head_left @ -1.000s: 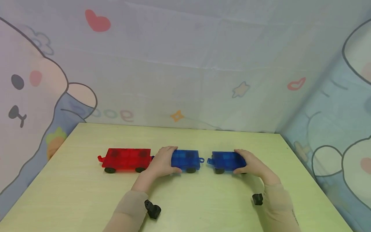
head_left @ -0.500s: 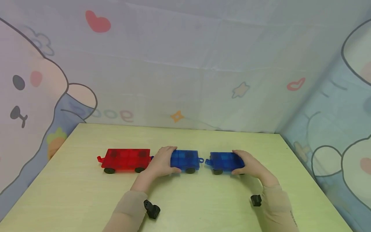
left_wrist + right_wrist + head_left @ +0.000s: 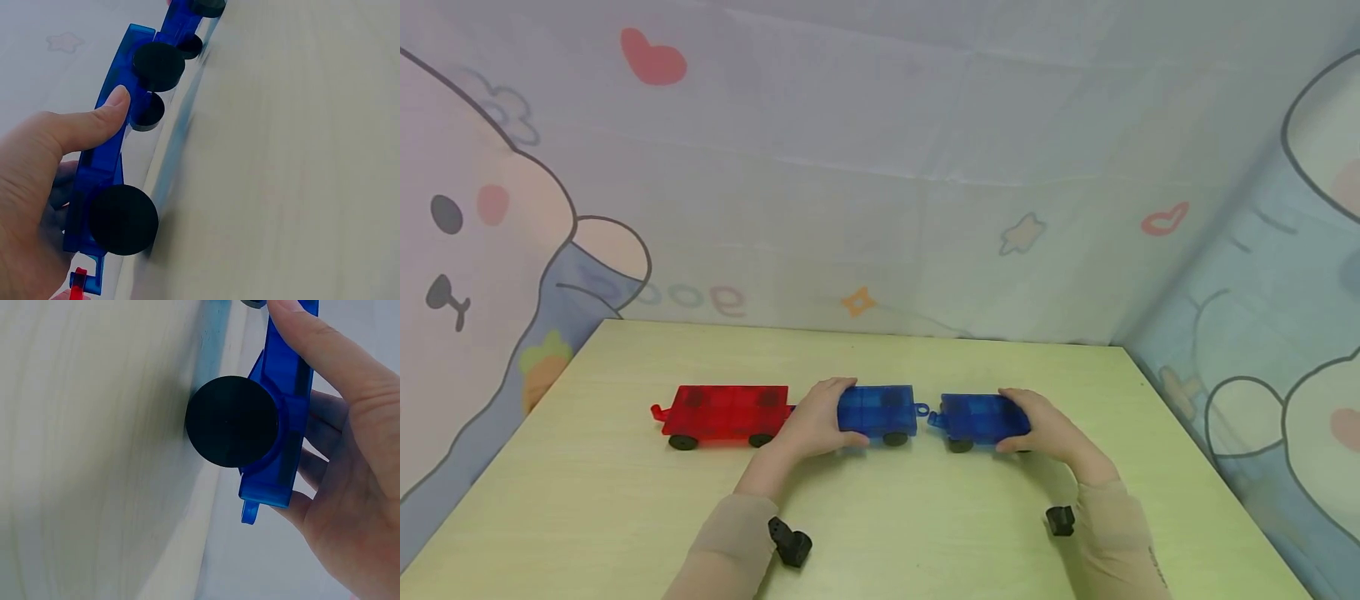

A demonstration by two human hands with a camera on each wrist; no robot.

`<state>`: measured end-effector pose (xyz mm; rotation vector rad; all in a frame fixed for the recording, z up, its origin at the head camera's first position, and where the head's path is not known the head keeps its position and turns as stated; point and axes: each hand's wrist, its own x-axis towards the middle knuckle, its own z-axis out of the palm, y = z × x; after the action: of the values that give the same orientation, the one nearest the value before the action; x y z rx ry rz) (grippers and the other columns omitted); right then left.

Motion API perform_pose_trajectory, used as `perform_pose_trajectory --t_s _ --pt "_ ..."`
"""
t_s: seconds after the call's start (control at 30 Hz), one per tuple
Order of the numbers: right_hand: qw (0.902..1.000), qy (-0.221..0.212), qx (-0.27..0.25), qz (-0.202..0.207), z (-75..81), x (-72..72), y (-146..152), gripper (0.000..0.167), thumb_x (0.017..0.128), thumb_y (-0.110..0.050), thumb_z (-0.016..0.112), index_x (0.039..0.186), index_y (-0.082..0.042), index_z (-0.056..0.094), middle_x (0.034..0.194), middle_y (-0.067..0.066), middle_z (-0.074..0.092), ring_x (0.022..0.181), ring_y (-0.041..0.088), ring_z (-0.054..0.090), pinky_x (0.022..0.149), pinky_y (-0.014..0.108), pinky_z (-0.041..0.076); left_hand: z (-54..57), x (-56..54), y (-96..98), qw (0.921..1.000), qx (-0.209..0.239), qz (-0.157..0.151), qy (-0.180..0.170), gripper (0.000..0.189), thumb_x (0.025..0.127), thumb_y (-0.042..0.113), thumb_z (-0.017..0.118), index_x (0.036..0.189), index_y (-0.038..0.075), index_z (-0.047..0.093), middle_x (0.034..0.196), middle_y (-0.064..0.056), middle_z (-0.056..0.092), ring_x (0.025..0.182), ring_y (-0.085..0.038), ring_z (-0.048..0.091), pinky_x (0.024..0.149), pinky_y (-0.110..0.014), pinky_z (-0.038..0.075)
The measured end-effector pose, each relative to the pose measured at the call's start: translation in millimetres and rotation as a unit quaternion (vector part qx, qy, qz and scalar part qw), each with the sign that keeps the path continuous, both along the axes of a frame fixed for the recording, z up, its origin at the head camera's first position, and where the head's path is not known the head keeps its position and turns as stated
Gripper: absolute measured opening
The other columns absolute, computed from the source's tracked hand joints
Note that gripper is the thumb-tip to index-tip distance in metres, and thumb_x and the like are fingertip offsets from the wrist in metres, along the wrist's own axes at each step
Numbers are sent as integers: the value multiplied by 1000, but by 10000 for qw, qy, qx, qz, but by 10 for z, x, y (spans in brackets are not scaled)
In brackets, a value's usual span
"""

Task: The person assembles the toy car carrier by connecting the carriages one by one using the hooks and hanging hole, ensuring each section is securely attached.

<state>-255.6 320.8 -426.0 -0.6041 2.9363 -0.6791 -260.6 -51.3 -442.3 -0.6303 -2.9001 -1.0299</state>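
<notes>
Midway along the table my left hand (image 3: 822,419) grips a blue toy train car (image 3: 876,411) by its left part, thumb on the near side. Its right end, with a ring (image 3: 922,410), looks slightly raised. To its left a red toy train car (image 3: 728,412) stands on its wheels; a red hook (image 3: 77,284) meets the blue car's coupling in the left wrist view. My right hand (image 3: 1051,426) holds a second blue toy train car (image 3: 981,417) by its right end. That car's hook (image 3: 935,419) lies close beside the ring; whether they touch I cannot tell.
A pale wooden table (image 3: 917,533) bears all the cars. Behind it hangs a printed cloth (image 3: 925,208) with cartoon figures. Small black camera mounts (image 3: 791,543) sit at both wrists.
My right hand has slid the second blue car left, narrowing the gap to the ring. The first blue car's ring end has risen a little in my left hand.
</notes>
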Motion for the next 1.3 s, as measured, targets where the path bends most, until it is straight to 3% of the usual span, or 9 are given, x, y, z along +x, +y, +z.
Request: perform_pose_trajectory --t_s 0.6,1.3 --pt "10000 88 -18 2 -8 15 -106 90 76 -31 84 143 10 39 145 32 42 135 51 37 110 62 33 -52 -17 -24 9999 114 -58 105 88 72 38 85 144 5 45 145 -14 49 134 -35 45 107 -57 41" --pt "9995 210 -222 -32 -107 0 -112 91 75 -33 84 143 8 40 145 31 43 135 50 37 109 63 32 -5 6 -31 10000 26 -13 71 90 70 37 87 144 5 46 146 -15 49 136 -35 44 109 -55 40"
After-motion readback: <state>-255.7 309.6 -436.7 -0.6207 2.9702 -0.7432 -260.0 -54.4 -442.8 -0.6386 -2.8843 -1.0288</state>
